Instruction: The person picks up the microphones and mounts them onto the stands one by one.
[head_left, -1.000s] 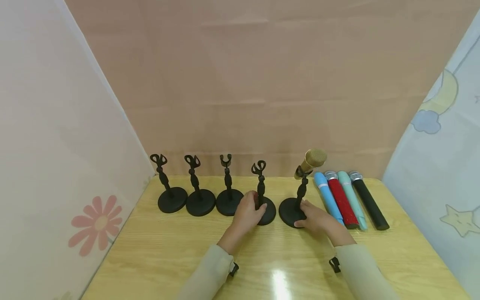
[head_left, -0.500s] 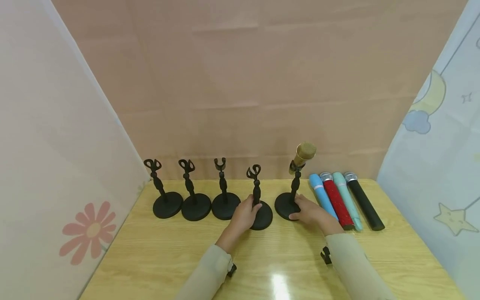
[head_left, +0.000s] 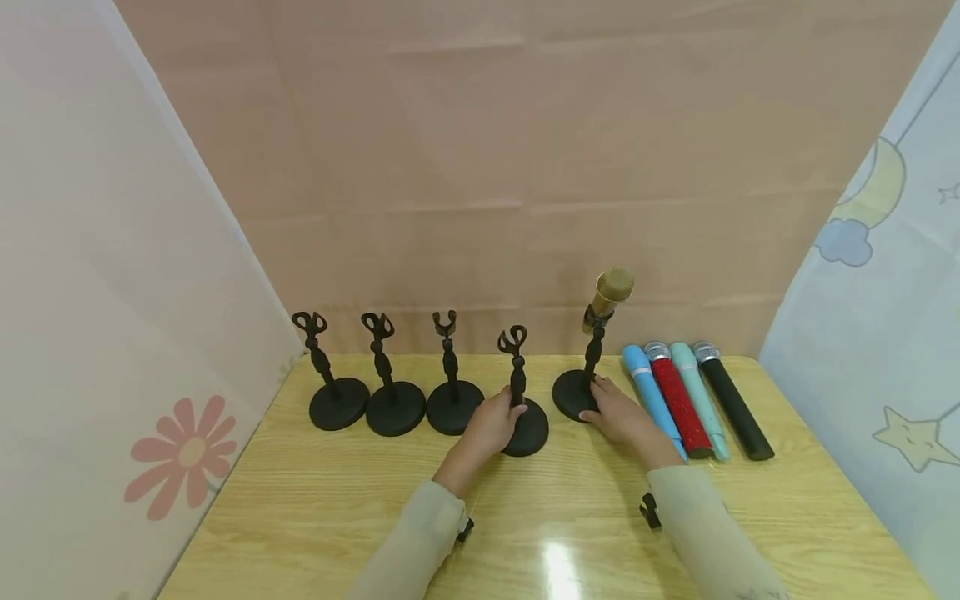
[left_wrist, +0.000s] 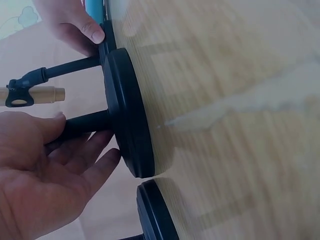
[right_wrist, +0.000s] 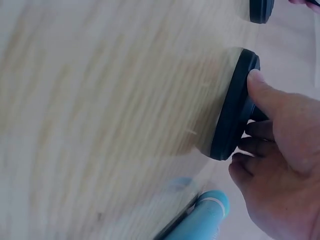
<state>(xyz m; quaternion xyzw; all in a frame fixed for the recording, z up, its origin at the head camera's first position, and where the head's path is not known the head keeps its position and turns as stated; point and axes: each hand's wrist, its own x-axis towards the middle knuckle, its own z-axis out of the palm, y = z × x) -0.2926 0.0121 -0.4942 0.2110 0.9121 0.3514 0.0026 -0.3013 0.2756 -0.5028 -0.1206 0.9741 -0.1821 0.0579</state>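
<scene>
A row of black desktop microphone stands runs across the table. My left hand [head_left: 491, 423] grips the stem of the fourth stand [head_left: 517, 379] from the left, low down near its round base. That stand's clip holds nothing. To its right, my right hand [head_left: 621, 412] holds the rightmost stand [head_left: 594, 354] low, its thumb on the round base [right_wrist: 235, 107] and its fingers by the stem. A gold microphone [head_left: 609, 293] sits tilted in that stand's clip. In the left wrist view, thumb and fingers lie round the black stem [left_wrist: 87, 122].
Three more stands with bare clips, including the leftmost stand [head_left: 337, 404], stand at left. Right of my right hand lie a blue microphone [head_left: 652, 396], a red microphone [head_left: 681, 408], a mint microphone [head_left: 699, 396] and a black microphone [head_left: 735, 408]. A brown backdrop [head_left: 420, 167] rises behind.
My right hand has moved the stand with the gold microphone back, away from me. My left hand keeps its grip on the fourth stand, which has hardly moved. The head view shifted slightly.
</scene>
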